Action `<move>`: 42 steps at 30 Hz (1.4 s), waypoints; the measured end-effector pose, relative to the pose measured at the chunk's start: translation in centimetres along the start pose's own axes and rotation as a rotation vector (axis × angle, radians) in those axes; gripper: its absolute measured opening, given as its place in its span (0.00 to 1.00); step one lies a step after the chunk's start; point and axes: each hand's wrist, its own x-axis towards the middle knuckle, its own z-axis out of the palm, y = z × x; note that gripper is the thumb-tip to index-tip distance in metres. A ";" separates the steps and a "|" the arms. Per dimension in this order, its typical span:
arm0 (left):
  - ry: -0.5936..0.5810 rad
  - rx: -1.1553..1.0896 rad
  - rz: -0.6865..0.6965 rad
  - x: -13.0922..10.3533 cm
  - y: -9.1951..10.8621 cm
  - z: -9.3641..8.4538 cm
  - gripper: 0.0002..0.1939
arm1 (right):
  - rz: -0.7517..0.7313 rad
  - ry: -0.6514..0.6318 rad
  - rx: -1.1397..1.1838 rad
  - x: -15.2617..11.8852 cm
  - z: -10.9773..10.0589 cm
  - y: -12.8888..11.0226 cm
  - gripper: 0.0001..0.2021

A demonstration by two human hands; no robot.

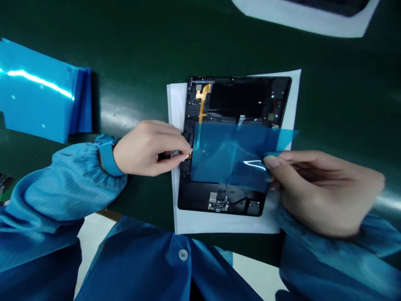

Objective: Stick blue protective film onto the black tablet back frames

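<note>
An opened tablet [232, 98] lies on white paper in front of me, its inner parts showing. Over its lower middle spreads a translucent blue film sheet [225, 163], whose right edge is pinched between the thumb and fingers of my right hand [316, 188]. My left hand [150, 148] is closed in a pinch at the tablet's left edge, beside the lower end of an orange flex cable [202, 106]. A small pale bit shows at those fingertips, too small to name. Part of the cable lies under the film.
A stack of blue film sheets [37, 92] rests at the left on the dark green table [131, 50]. White paper [200, 223] sticks out around the tablet. At the top right, another dark device [341, 5] lies on white paper.
</note>
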 end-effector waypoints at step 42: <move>-0.259 0.630 0.085 6.6 5.8 3.6 0.29 | 0.052 0.051 0.476 1.6 1.4 0.9 0.11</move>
